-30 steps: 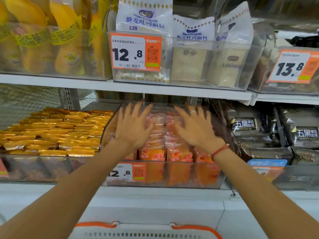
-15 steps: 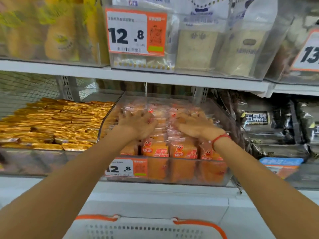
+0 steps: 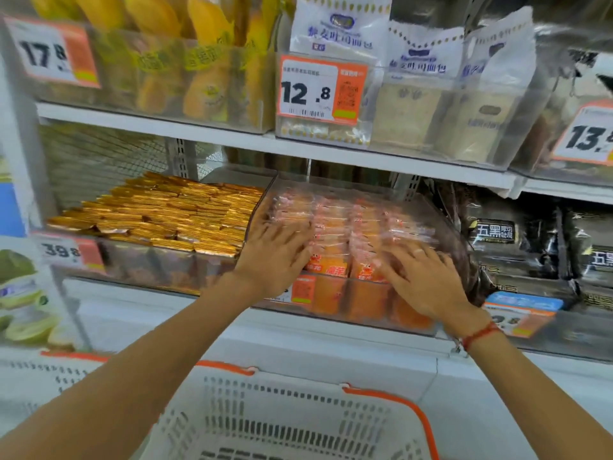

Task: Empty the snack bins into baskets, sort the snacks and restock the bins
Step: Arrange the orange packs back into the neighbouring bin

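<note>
Snack bins are sitting side by side on the lower shelf, under an upper shelf of bagged bread; all appear full, so emptying looks barely begun.

Far left: gold-wrapped packs are lying in flat rows in their clear bin, untouched, price tag at the front.

Left hand is resting on the near left part of the orange snack packs, fingers spread and fairly straight, pressing down on the wrappers rather than closing around any. Grip here is released.

Centre: orange snack bin, a clear tray, is holding the packs standing on edge in tight rows, labels facing forward. Packed this way they are likely bracing each other, which would explain flat hands gathering a block rather than picking singles.

Right hand is lying on the near right part of the same packs, fingers splayed, a red cord at the wrist. Grip also released, nothing pinched.

Right: dark packs are stacked in the next bin, not touched.

Below: white basket with orange handles is waiting directly under the orange bin, probably placed there so lifted packs need only a short drop. Motion blur is hiding finer detail.
</note>
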`<action>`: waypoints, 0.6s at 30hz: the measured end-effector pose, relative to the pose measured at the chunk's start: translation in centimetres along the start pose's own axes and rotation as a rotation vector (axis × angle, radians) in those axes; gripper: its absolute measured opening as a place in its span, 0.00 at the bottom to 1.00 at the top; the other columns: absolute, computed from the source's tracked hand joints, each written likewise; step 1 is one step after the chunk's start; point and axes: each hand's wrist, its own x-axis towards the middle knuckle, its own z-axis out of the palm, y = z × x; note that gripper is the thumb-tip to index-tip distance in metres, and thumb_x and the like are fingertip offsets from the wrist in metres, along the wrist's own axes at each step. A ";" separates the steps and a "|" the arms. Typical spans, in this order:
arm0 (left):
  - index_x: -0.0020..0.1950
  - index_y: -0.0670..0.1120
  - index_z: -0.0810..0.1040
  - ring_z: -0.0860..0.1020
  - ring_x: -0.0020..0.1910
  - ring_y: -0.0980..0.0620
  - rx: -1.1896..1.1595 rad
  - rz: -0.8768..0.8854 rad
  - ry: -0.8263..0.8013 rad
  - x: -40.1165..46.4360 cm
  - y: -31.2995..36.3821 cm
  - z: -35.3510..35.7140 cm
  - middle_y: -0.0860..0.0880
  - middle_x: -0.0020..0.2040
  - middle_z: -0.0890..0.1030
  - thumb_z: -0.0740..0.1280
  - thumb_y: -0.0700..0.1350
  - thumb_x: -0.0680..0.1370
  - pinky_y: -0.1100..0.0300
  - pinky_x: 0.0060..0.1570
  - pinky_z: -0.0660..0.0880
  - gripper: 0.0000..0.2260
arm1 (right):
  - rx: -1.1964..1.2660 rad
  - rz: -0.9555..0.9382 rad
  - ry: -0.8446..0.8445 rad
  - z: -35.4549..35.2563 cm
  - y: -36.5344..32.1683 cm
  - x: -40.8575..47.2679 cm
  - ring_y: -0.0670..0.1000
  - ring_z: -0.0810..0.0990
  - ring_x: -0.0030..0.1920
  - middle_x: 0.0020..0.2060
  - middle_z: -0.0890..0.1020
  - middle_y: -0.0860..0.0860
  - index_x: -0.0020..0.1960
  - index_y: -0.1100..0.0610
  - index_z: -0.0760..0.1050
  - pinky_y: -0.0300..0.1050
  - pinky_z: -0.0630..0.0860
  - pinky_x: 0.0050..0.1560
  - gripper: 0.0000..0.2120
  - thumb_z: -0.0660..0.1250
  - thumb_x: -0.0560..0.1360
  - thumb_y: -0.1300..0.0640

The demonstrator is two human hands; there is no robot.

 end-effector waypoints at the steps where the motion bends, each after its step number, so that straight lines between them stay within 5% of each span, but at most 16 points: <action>1: 0.79 0.54 0.56 0.58 0.76 0.46 -0.019 -0.013 -0.024 0.2 0.3 -0.2 0.52 0.78 0.60 0.37 0.60 0.81 0.46 0.76 0.46 0.28 | -0.002 0.005 -0.043 -0.2 0.0 0.3 0.54 0.65 0.71 0.70 0.70 0.48 0.70 0.41 0.66 0.58 0.58 0.71 0.25 0.49 0.78 0.33; 4: 0.79 0.54 0.53 0.51 0.78 0.47 -0.040 0.059 -0.020 -0.9 0.2 -2.3 0.52 0.79 0.55 0.40 0.62 0.82 0.46 0.76 0.46 0.27 | 0.063 0.030 -0.095 -1.7 -0.8 -0.1 0.58 0.61 0.74 0.73 0.65 0.50 0.72 0.40 0.63 0.64 0.56 0.73 0.26 0.51 0.77 0.33; 7: 0.72 0.52 0.68 0.64 0.72 0.51 -0.136 0.103 0.258 -5.7 -4.0 -5.1 0.53 0.71 0.70 0.44 0.62 0.80 0.50 0.72 0.60 0.27 | 0.178 -0.059 0.222 -3.9 -4.2 -2.6 0.58 0.67 0.70 0.70 0.70 0.52 0.72 0.45 0.65 0.62 0.64 0.68 0.24 0.55 0.79 0.37; 10: 0.61 0.47 0.77 0.74 0.59 0.48 -0.139 -0.055 0.455 -11.2 -12.1 -5.0 0.50 0.59 0.79 0.51 0.55 0.81 0.50 0.59 0.71 0.20 | 0.347 -0.306 0.401 -5.0 -11.3 -3.8 0.53 0.75 0.58 0.60 0.76 0.48 0.65 0.50 0.71 0.47 0.68 0.61 0.15 0.60 0.80 0.50; 12: 0.61 0.45 0.77 0.75 0.57 0.44 -0.140 -0.209 0.433 -13.0 -16.8 -4.1 0.47 0.58 0.79 0.51 0.53 0.81 0.48 0.54 0.72 0.20 | 0.434 -0.418 0.264 -4.7 -17.4 -2.4 0.50 0.72 0.63 0.64 0.75 0.48 0.67 0.49 0.70 0.41 0.65 0.63 0.15 0.59 0.81 0.53; 15: 0.69 0.45 0.73 0.73 0.64 0.40 -0.042 -0.278 0.291 -11.6 -21.7 -2.9 0.43 0.68 0.75 0.48 0.56 0.82 0.45 0.61 0.70 0.25 | 0.404 -0.497 0.077 -3.5 -26.1 2.7 0.53 0.63 0.73 0.72 0.68 0.52 0.74 0.51 0.63 0.50 0.64 0.71 0.20 0.54 0.83 0.51; 18: 0.79 0.52 0.58 0.56 0.77 0.45 0.006 -0.340 0.013 -8.4 -24.5 -2.4 0.49 0.79 0.57 0.43 0.61 0.82 0.46 0.74 0.56 0.27 | 0.240 -0.416 -0.235 -1.4 -30.7 8.6 0.60 0.45 0.78 0.79 0.51 0.52 0.79 0.45 0.49 0.61 0.45 0.76 0.27 0.47 0.82 0.40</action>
